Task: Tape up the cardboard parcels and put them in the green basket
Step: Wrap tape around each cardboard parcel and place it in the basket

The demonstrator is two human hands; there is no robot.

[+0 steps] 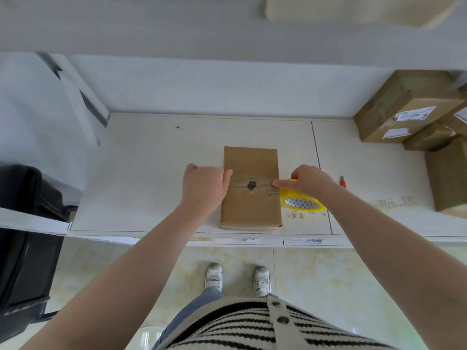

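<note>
Both arms reach over the table (151,198). My left hand (203,186) seems to pinch the tape end at the parcel's (250,205) left edge; right hand (309,183) grips the roll (300,202). Slack could wrinkle the strip across the hole. No basket visible.

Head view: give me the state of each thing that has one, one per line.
cardboard parcel: flat on the table, clear tape across its middle
tape roll: at the parcel's right edge, held
left hand: at the parcel's left edge
right hand: grips the tape roll
stacked boxes: closed, labelled
</note>
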